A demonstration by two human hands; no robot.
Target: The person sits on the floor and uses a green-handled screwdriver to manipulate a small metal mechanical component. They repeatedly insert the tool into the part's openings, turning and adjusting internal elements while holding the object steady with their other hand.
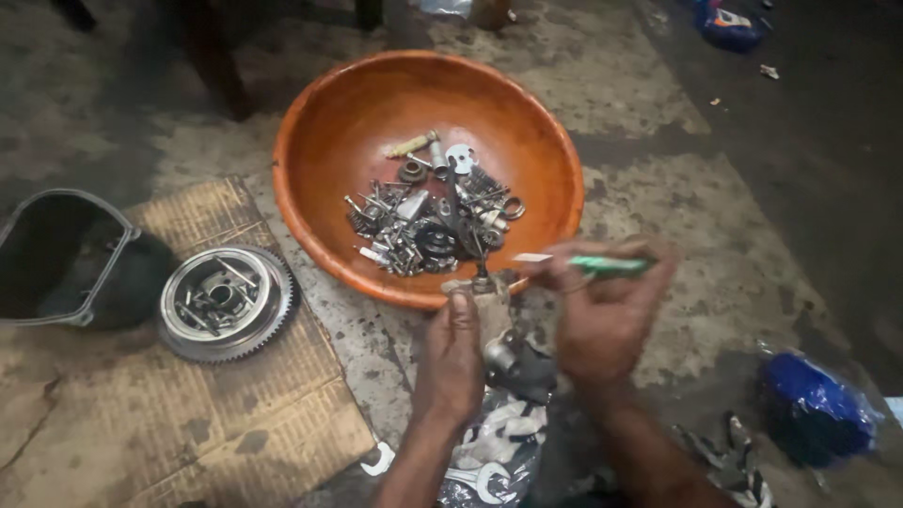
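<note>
Left hand (451, 353) just below orange bowl (428, 174) rim, fingers wrapped around small metal part (491, 315). Right hand (602, 315) beside it, fingertips pinching green-handled tool (593, 264), tip toward part.

a stained, cracked concrete floor (715, 216) fills the frame. an orange bowl (324, 141) sits on it at upper centre. a flattened sheet of cardboard (141, 423) lies at lower left, bearing a toothed metal flywheel (226, 301); a dark cover with a pale rim (56, 259) rests at the left edge, partly on the cardboard. wrenches (484, 475) lie at bottom centre, pliers (738, 461) at lower right, beside a blue plastic bag (814, 409). another blue bag (729, 26) lies at upper right.
</note>
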